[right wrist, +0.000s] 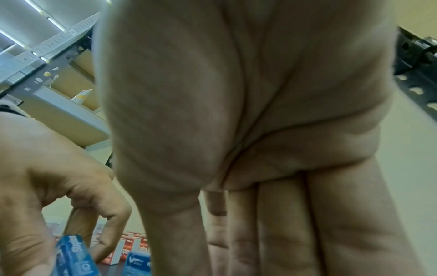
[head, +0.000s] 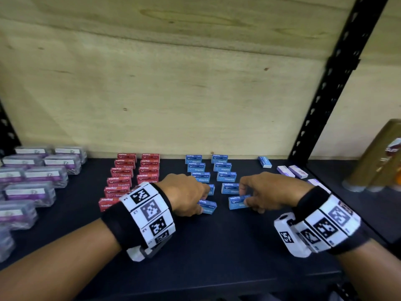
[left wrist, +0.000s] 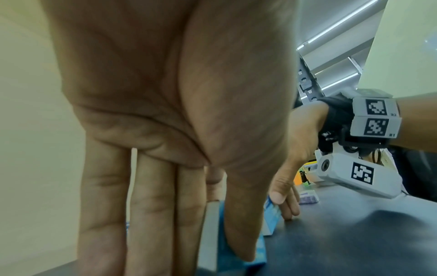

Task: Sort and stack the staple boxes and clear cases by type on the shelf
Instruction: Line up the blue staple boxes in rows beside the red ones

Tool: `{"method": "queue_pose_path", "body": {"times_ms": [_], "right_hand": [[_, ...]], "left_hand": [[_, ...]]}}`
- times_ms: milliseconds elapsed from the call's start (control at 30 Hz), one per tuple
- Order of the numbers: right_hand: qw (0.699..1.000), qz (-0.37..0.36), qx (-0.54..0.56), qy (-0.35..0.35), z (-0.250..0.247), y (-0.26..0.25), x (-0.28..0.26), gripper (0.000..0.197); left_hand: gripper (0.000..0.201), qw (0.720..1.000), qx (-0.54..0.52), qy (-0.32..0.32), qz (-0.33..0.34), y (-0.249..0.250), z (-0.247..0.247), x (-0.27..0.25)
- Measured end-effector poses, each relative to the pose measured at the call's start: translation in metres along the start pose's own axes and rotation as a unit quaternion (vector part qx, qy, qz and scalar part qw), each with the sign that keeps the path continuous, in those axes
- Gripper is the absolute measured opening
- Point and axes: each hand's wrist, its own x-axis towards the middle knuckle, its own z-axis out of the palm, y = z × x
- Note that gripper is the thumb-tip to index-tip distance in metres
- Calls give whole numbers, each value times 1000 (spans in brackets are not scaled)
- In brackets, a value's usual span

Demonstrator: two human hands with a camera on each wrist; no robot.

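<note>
From the head camera: I've got both hands down on the matte black shelf board [head: 217, 246], each on the front box of one of the two blue rows. My left hand [head: 184, 194] is wrapped over the small blue cardboard staple box [head: 208, 207] at the near end of the left row, fingers curled round it. My right hand [head: 263, 192] pinches the other front blue staple box [head: 237, 202] by its right end. The red cardboard staple boxes [head: 130, 177] sit in two neat rows just left of the blue ones, and the clear plastic cases with purple labels [head: 32, 181] are grouped at the far left. One stray blue box [head: 264, 162] and a few small white-and-purple boxes [head: 291, 171] near the right post aren't in any row yet.

Left wrist view: my fingers [left wrist: 151, 214] run straight down behind the blue box and the thumb pins its front. Tip: keep the thumb low so the box stays square and doesn't tip over.

Right wrist view: mostly palm, so I can't see my own grip here, but the left hand's box [right wrist: 73, 255] shows up clearly tilted off the shelf. I'd set both boxes down flat, nudge them flush with the boxes behind, same face up, and let go gently since these light boxes slide easily on that surface.
</note>
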Motion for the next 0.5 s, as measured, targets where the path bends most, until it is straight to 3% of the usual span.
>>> {"method": "queue_pose_path", "body": {"times_ms": [267,500], "right_hand": [[1000,1,-8,-29,0,-3,8,11],[999,4,5,-31,1,-1,14,10]], "left_hand": [[24,1000,27,-1,4,1,-7,11],[35,1000,23,0,11,4,-10,19]]}}
